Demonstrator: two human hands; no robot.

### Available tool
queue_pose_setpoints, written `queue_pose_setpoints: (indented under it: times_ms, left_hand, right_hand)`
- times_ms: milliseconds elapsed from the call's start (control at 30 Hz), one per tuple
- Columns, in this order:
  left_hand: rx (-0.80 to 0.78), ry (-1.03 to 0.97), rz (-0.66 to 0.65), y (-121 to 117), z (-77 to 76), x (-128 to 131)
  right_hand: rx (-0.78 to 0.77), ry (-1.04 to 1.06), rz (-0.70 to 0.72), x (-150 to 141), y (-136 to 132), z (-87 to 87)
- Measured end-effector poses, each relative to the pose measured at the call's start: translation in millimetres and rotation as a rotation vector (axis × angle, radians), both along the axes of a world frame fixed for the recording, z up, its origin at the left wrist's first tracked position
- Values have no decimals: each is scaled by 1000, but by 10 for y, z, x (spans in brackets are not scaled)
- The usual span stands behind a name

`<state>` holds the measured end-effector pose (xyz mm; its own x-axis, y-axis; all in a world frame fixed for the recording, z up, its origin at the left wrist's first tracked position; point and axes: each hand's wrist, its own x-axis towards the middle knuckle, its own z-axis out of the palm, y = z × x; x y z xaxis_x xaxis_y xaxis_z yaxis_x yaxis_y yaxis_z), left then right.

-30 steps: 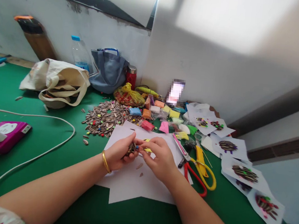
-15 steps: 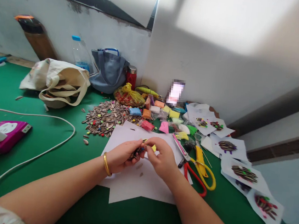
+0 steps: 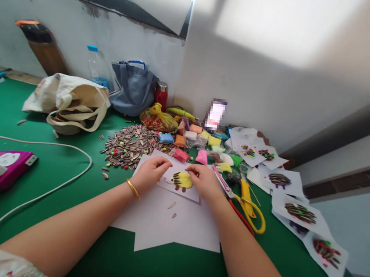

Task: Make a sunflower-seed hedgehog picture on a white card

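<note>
A yellow clay hedgehog [image 3: 186, 180] with a pale snout, brown feet and several dark sunflower seeds in its back lies on a small white card [image 3: 194, 196]. My right hand [image 3: 205, 184] is at the hedgehog's upper right, thumb and forefinger pinched on a sunflower seed [image 3: 187, 170]. At the card's left side my left hand [image 3: 150, 174] is closed, thumb against the forefinger; what it holds, if anything, is hidden. Beneath the card lie white paper sheets [image 3: 182, 230] with two loose seeds [image 3: 172, 205].
A sunflower seed pile [image 3: 131, 144] with coloured beads lies behind my left hand. Bagged clay pieces [image 3: 180, 141] are at the back. Scissors [image 3: 247, 206] and a yellow cutter [image 3: 247, 193] lie at right, beside finished seed pictures [image 3: 299, 212]. A white cable [image 3: 68, 183] crosses the left.
My hands were together over the card, with dark bits in the left fingers. They have moved apart, uncovering the hedgehog; my right hand now pinches a seed beside it.
</note>
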<state>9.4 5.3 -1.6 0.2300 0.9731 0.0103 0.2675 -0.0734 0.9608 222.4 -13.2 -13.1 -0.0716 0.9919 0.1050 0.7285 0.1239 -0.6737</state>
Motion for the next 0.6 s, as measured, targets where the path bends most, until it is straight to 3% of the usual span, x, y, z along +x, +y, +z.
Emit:
queue_pose_setpoints:
  times_ms: [167, 400, 600]
  left_hand:
    - [289, 386, -72, 52, -57, 17]
    - [395, 647, -170, 37, -31, 53]
    - [392, 779, -221, 27, -30, 82]
  right_hand:
    - [26, -58, 43, -81, 43, 2]
    - [111, -213, 59, -124, 68, 18]
    - [129, -279, 71, -129, 89, -6]
